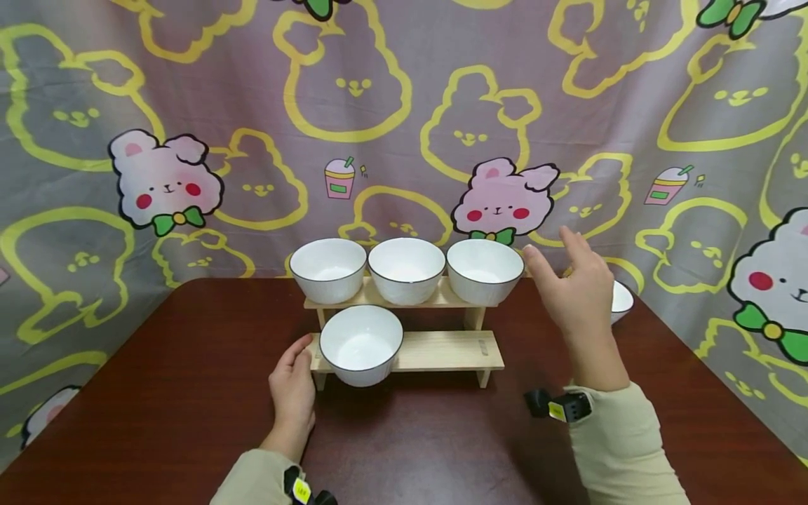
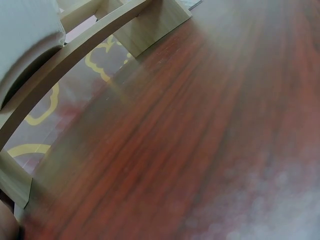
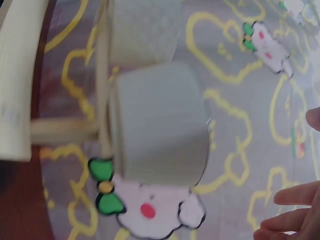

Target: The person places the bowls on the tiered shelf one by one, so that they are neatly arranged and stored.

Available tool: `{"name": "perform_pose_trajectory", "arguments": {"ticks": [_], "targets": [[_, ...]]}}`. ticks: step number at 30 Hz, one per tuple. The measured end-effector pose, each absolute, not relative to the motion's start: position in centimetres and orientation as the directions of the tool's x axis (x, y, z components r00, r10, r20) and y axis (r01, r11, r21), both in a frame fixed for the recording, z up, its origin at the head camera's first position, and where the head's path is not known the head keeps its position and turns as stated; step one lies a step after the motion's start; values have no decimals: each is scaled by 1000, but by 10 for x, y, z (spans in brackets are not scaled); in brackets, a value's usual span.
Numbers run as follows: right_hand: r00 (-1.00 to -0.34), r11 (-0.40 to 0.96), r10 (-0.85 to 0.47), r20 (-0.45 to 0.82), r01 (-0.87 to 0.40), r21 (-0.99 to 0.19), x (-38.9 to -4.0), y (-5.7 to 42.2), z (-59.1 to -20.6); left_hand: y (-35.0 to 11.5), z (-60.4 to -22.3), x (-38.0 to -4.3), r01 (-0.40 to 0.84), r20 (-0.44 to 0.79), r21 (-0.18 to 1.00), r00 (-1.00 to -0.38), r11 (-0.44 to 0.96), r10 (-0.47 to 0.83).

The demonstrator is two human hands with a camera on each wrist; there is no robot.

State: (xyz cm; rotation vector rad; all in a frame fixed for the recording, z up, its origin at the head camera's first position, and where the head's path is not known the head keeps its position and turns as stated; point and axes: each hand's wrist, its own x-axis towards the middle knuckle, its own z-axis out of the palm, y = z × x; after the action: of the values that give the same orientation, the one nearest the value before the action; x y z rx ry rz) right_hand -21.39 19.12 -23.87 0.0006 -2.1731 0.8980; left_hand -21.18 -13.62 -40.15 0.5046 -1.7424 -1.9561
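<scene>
A two-step wooden rack (image 1: 442,351) holds white bowls with thin dark rims. On its upper step stand a left bowl (image 1: 328,270), a middle bowl (image 1: 407,270) and a right bowl (image 1: 485,270). One more bowl (image 1: 361,344) is at the left of the lower step. My left hand (image 1: 293,389) rests against the left end of that step; only a fingertip shows in the left wrist view. Raised to the right of the upper right bowl, my right hand (image 1: 581,294) has thumb and fingers spread, holding nothing. The right wrist view shows its fingers (image 3: 295,215) apart from the bowl (image 3: 160,125).
Another white bowl (image 1: 621,300) stands at the table's right, partly hidden behind my right hand. The dark red-brown table (image 1: 189,393) reaches back to a curtain (image 1: 391,161) with yellow outlines and cartoon animals. Bare board (image 1: 435,351) shows right of the lower bowl.
</scene>
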Motion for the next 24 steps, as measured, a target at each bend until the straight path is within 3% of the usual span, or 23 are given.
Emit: {"name": "perform_pose_trajectory", "arguments": {"ticks": [6, 24], "targets": [[-688, 719, 365, 627, -220, -660, -225, 217, -250, -137, -401, -211, 92, 33, 993, -825, -76, -565], [-796, 799, 393, 460, 49, -599, -257, 279, -284, -137, -402, -211, 80, 25, 994, -835, -76, -550]]}}
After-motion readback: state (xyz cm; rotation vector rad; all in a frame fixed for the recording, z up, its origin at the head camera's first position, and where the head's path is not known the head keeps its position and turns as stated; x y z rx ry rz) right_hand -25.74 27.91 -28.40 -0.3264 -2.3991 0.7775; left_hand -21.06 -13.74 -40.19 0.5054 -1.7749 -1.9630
